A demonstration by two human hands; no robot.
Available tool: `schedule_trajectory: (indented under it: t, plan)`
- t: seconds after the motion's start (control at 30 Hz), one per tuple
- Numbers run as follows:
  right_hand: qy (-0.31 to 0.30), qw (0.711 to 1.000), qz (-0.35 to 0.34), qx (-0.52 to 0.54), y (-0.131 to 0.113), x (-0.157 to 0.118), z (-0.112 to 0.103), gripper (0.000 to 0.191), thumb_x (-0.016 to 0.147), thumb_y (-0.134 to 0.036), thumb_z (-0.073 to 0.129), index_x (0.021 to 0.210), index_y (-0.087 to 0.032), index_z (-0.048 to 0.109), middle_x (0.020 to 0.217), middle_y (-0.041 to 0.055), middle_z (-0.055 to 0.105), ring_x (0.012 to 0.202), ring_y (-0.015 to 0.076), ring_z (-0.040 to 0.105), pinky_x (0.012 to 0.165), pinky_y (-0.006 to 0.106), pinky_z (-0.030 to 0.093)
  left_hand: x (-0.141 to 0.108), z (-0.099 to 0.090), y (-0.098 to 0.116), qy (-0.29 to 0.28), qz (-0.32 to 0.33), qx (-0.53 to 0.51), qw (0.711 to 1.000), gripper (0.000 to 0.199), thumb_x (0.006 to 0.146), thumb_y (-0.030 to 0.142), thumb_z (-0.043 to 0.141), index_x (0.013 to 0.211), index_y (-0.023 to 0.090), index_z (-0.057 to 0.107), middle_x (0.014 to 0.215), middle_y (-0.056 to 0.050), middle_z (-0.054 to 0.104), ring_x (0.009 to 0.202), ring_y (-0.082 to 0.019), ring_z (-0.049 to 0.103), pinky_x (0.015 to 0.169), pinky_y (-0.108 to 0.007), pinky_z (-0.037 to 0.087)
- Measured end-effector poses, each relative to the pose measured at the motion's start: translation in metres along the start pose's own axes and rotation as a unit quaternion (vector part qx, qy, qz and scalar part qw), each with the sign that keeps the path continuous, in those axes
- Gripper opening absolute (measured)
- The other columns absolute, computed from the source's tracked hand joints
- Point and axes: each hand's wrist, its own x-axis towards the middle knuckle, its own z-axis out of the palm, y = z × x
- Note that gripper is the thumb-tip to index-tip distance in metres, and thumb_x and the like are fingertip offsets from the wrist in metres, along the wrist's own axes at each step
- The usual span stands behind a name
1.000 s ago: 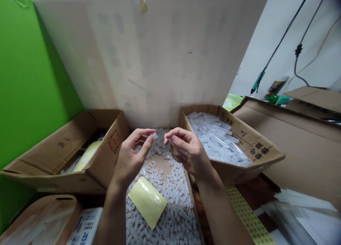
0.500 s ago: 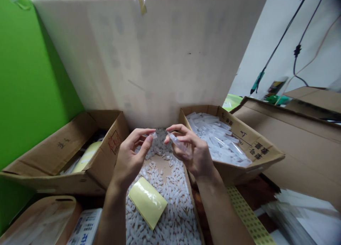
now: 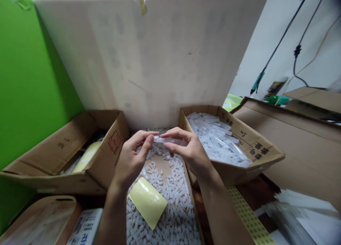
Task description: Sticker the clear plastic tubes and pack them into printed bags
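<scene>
My left hand (image 3: 134, 154) pinches a small clear cap between thumb and forefinger, mostly hidden by the fingertips. My right hand (image 3: 190, 149) grips a translucent plastic tube (image 3: 170, 141) that lies level, its left end meeting the cap at my left fingertips. Both hands are above a shallow cardboard tray (image 3: 163, 168) strewn with small white plastic pieces (image 3: 181, 209). A yellow sheet (image 3: 148, 203) rests on those pieces, nearer to me.
At the right, a cardboard box (image 3: 255, 142) holds many translucent tubes (image 3: 215, 136). Another box (image 3: 48, 149) stands left with yellow sheets inside. A dotted yellow strip (image 3: 247, 216) and a wooden tray (image 3: 42, 220) lie in front. A pale panel (image 3: 160, 60) rises behind.
My right hand has turned the tube from slanted to level and brought it left against the cap. My left hand has barely moved, and the two hands are now closer.
</scene>
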Motion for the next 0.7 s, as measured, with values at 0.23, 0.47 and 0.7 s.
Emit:
schedule_trajectory:
  t: [0.23,0.47,0.7]
  plan:
    - [0.049,0.999,0.004,-0.014,0.0034,0.0023,0.0029,0.027,0.075,-0.034,0.089,0.09,-0.019,0.072,0.079,0.0023,0.074,0.063,0.0151,0.066,0.056,0.025,0.053,-0.0006,-0.0015,-0.0033,-0.022,0.009,-0.009,1.0,0.022,0.098,0.035,0.064,0.108,0.023,0.079,0.095,-0.004,0.073,0.086,-0.016,0.068,0.077,-0.026,0.053]
    - [0.077,0.996,0.026,0.022,0.0068,0.0036,0.0053,0.034,0.088,-0.049,0.077,0.087,-0.02,0.061,0.055,-0.004,0.062,0.04,0.0069,0.044,0.039,0.018,0.033,0.0008,0.0011,-0.0023,-0.021,0.056,-0.029,0.998,0.023,0.091,0.035,0.073,0.113,0.025,0.075,0.11,-0.005,0.071,0.098,-0.017,0.067,0.082,-0.027,0.054]
    - [0.052,0.998,0.014,-0.037,0.0056,0.0023,0.0044,0.034,0.082,-0.044,0.084,0.085,-0.02,0.06,0.061,-0.0034,0.064,0.047,0.0084,0.049,0.043,0.018,0.038,-0.0015,0.0009,-0.0055,-0.037,-0.083,0.029,0.995,0.064,0.102,0.06,0.042,0.061,0.016,0.063,0.057,-0.001,0.06,0.054,-0.012,0.054,0.055,-0.024,0.041]
